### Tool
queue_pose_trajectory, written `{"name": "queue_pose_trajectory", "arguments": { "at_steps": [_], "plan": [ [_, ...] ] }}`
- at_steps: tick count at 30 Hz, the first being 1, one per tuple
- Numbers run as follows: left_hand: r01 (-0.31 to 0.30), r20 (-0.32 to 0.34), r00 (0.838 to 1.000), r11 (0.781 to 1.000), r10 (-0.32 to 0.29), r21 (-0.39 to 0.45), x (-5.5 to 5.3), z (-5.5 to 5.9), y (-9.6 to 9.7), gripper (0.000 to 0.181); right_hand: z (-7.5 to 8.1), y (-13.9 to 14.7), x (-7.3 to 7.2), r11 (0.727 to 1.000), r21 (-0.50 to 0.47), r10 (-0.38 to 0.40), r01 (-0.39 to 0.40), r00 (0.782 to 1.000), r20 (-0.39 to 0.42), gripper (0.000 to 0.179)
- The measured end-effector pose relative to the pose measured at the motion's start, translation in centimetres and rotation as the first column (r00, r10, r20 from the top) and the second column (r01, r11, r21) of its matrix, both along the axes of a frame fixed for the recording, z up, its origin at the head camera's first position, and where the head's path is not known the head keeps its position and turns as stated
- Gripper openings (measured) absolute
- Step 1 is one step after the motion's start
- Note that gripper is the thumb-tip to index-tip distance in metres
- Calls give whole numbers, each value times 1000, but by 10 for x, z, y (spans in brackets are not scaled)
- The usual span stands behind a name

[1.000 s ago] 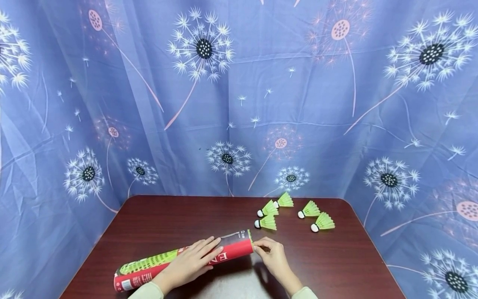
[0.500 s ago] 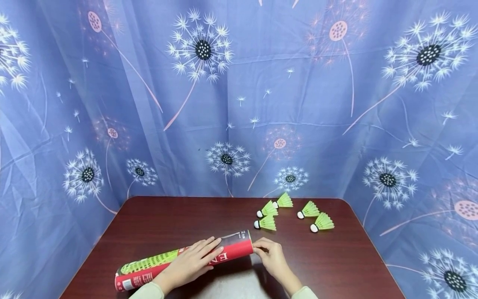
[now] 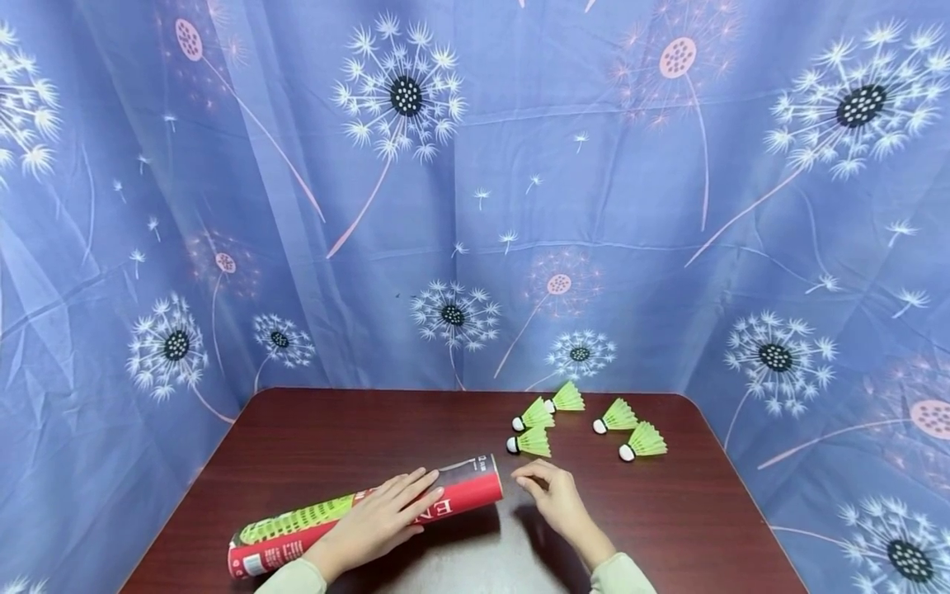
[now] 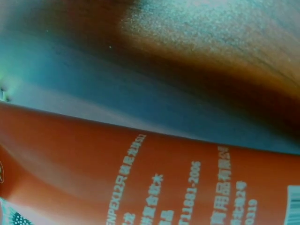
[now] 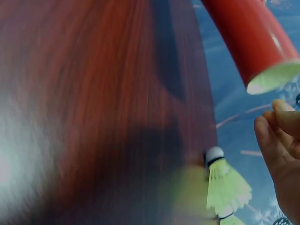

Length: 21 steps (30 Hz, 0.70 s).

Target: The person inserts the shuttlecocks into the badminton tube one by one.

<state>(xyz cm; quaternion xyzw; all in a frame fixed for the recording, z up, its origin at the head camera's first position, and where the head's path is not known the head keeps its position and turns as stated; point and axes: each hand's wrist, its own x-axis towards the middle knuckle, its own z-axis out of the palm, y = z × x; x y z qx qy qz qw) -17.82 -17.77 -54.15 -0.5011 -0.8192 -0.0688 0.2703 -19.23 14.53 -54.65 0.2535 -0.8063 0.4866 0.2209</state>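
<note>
The right hand has drawn back from the mouth of the tube and now hangs just beside it, apart, at about 3 o'clock. The jagged yellow-green edge that poked past the rim a second ago no longer shows there. The left hand stays where it was.

Seen from the head camera, the tube lies slantwise over the near part of the table, its mouth pointing between 2 and 3 o'clock, its other end between 8 and 9. It is red, with a dark panel and a yellow-green picture; the left wrist view shows rows of print and part of a barcode on its red side.

The left hand lies across the tube's middle, fingers extended and resting on it rather than wrapped around. The right hand's fingers are loosely bent, thumb near the fingertips, with nothing visible between them. The right wrist view shows the tube's pale inner wall at the mouth.

From that mouth, three shuttlecocks sit close together between 1 and 2 o'clock, and two more shuttlecocks between 2 and 3. All five have white heads and yellow-green skirts.
</note>
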Motion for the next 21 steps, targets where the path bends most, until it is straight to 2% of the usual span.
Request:
{"name": "queue_pose_trajectory", "arguments": {
  "at_steps": [5, 8, 11, 17, 21],
  "plan": [
    [-2, 26, 1000, 1000, 2, -11, 0, 1, 0, 84, -6, 13, -12, 992, 1, -125, 125, 992, -13, 19],
    [2, 29, 1000, 1000, -2, -13, 1, 2, 0, 82, -10, 20, -20, 976, 9, -219, 219, 975, -29, 19],
    [11, 16, 1000, 1000, -11, -16, 0, 3, -1, 77, -14, 25, -28, 959, 20, -282, 282, 959, -10, 22],
    [22, -6, 1000, 1000, -22, -21, -2, 4, -2, 76, -21, 29, -39, 947, 66, -320, 316, 945, 62, 26],
    [9, 7, 1000, 1000, -9, -21, 1, 3, -2, 75, -25, 27, -41, 939, 91, -341, 332, 934, 109, 26]
  ]
}}
